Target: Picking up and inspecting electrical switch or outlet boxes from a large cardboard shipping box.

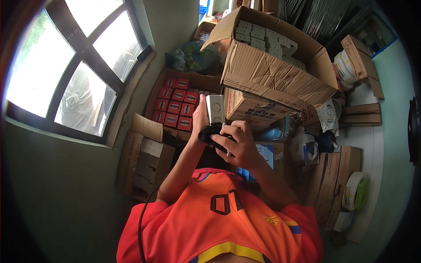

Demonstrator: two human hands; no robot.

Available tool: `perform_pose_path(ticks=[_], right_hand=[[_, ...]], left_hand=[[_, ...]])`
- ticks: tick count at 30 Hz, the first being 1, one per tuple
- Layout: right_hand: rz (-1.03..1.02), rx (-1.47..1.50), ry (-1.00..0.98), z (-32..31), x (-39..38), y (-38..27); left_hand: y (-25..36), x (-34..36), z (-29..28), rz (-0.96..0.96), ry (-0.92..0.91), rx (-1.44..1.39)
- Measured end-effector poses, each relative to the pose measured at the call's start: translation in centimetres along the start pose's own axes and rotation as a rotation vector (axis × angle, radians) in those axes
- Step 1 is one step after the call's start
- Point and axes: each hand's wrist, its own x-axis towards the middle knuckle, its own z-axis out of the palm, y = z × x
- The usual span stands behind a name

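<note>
My left hand [200, 117] is closed round a white rectangular electrical box [215, 109] with round knockout marks on its face, held upright in front of my chest. Bunched black cloth [210, 133] covers the lower end of that box. The fingers of my right hand [237, 142] are curled and pinch the cloth against it. Just beyond my hands, an open carton [280, 79] holds many similar pale boxes [265, 37]. Part of my left fingers is hidden behind the white box.
Red small boxes [174, 103] fill a carton at the left, below a window [83, 57]. Another open carton [144, 164] with white boxes stands nearer. A closed carton [252, 107] supports the large one. Cartons and white tape-like rolls [354, 190] lie at the right.
</note>
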Motion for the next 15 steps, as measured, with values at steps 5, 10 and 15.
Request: perform_pose_path(ticks=[5,10,15], right_hand=[[0.241,0.022,0.252,-0.5,0.9,-0.3],[-0.078,-0.032,-0.020,-0.8,0.7,-1.0],[0.285,-0.128,0.215,-1.4,0.3,0.4]], left_hand=[[0.1,-0.4,0.0,-0.078,-0.163,0.004],[0.3,-1.0,0.4,0.203,-0.109,0.224],[-0.6,-1.5,1.0,-0.152,-0.184,-0.020]])
